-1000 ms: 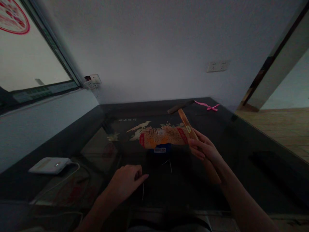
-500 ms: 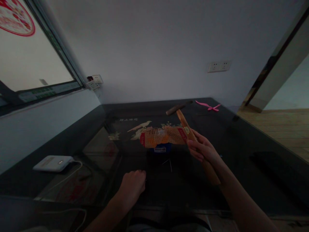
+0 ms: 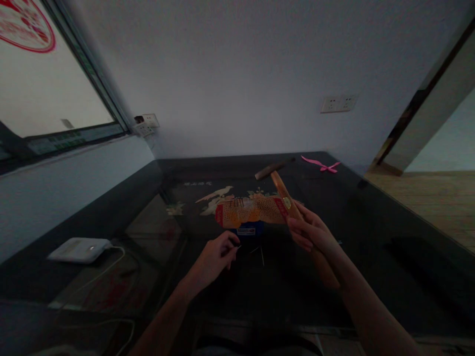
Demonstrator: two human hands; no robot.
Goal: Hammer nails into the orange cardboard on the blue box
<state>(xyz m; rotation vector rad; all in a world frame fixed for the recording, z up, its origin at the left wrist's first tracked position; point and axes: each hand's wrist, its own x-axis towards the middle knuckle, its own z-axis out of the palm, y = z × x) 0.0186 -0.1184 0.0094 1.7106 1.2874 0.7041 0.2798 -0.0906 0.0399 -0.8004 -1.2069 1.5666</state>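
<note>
My right hand is wrapped round the wooden handle of a hammer, its dark metal head up and pointing away from me. My left hand is closed in a pinch, with a thin, pale nail showing at its fingertips. Just beyond it, an orange-and-beige packet with red ends rests on a blue container. Several dark thin strokes show on the packet's top; I cannot tell what they are. Thin, shiny nails lie on the table in front of the blue container.
The dark glossy table reaches back to the wall and has a printed bird and flowers. A white power bank with a cable lies at left. A pink ribbon is at the back right, a dark flat object at right.
My left hand has moved forward and right from the near table, from a fist to a pinch with the nail showing. My right hand and the hammer have hardly moved.
</note>
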